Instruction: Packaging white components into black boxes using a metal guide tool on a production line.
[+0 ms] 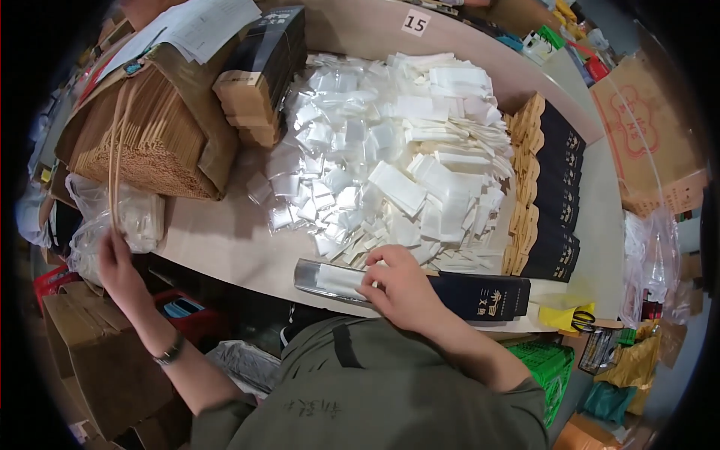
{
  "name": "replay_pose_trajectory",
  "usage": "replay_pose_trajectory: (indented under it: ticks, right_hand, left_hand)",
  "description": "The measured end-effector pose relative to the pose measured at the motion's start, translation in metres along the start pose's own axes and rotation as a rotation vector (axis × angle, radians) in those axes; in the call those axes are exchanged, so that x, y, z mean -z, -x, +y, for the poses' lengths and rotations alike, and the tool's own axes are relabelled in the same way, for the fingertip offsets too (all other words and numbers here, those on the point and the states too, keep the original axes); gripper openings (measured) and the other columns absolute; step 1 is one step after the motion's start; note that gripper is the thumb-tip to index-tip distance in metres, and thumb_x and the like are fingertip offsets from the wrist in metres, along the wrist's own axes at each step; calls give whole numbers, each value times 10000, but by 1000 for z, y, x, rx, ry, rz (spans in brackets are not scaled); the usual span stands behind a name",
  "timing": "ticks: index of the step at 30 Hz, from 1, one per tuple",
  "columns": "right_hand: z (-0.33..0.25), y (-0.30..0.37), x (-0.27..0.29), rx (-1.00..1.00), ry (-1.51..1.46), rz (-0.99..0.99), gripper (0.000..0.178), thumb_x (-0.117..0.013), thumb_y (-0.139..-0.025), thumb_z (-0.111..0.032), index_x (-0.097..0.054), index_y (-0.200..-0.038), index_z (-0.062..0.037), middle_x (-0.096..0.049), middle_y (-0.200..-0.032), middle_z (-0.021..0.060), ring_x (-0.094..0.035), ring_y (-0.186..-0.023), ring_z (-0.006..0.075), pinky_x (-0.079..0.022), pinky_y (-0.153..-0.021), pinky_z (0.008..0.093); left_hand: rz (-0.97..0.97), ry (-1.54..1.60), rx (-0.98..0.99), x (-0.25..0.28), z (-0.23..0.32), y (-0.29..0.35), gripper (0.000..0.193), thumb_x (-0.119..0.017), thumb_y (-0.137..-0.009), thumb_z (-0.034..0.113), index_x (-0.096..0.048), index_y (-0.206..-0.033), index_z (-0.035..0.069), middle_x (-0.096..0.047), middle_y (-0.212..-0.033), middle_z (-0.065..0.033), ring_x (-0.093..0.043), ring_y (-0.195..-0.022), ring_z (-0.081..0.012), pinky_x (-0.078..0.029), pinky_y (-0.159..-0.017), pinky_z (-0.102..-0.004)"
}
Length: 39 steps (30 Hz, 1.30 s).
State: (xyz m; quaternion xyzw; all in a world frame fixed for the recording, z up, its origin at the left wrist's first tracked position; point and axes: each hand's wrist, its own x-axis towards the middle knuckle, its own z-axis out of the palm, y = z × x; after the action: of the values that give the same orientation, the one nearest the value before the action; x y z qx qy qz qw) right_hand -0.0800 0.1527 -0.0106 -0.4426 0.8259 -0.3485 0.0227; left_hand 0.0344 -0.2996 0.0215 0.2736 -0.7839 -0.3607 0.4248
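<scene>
At the left, my left hand (pixel 120 266) is closed around the lower end of long, thin tan strips (pixel 118 161) held upright. They stand in front of a carton (pixel 214 146) packed with folded brown cardboard pieces (pixel 154 127). At the table's near edge lies a long black packing box (pixel 480 297), with a see-through sleeve end and a white packet (pixel 341 280) in it. My right hand (pixel 401 289) rests over the box, its fingers curled and pinched at the packet's right end. Their tips are partly hidden.
Small clear sachets (pixel 322 180) and white paper packets (pixel 442 180) cover the table's middle. Stacked black boxes (pixel 551 187) line the right side; another stack (pixel 262 67) stands at the back left. A low panel (pixel 352 26) borders the back. Yellow-handled scissors (pixel 570 319) lie at the right corner.
</scene>
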Motion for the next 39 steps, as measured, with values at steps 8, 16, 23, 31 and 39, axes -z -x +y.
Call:
replay_pose_trajectory:
  ticks: [8,16,23,31,39]
  right_hand:
    - [-10,23,-6,-125,130,110,353,-833,-695,-132,-603,-941,-27,-574,-1177,196,-560,-1079,384,-461,-889,468]
    - [12,49,-1,-32,160,-108,395,-817,-695,-172,-617,-980,15,-535,-1314,255,-501,-1239,428,-421,-1037,494]
    - [10,52,4,-124,275,-15,405,-809,-686,-181,-612,-987,7,-546,-1308,241,-513,-1228,407,-440,-1020,461]
    - [15,54,10,55,184,113,401,-724,-696,-171,-631,-1081,-111,-601,-1048,176,-598,-986,354,-489,-855,440]
    - [91,102,161,-228,746,143,205,-739,-808,-263,-677,-817,-68,-648,-1063,160,-606,-1017,371,-499,-889,465]
  left_hand:
    - [-1037,405,354,-86,28,130,79,-690,-903,67,-674,-906,-10,-632,-825,5,-546,-780,-68,-424,-712,-209]
    - [-1018,225,-148,-151,80,195,134,-758,-821,27,-705,-941,57,-671,-963,-88,-659,-889,-226,-532,-803,-329]
    - [-824,177,63,-164,102,218,192,-736,-836,17,-719,-1025,45,-675,-1022,-113,-681,-888,-241,-540,-798,-327]
    - [-861,-229,-745,-137,140,202,841,-860,-641,186,-469,-1369,31,-551,-1256,-201,-589,-1094,-373,-482,-943,-431]
    - [-1257,-272,-15,-150,133,178,408,-800,-706,182,-599,-997,-19,-660,-783,-116,-666,-721,-272,-522,-686,-380]
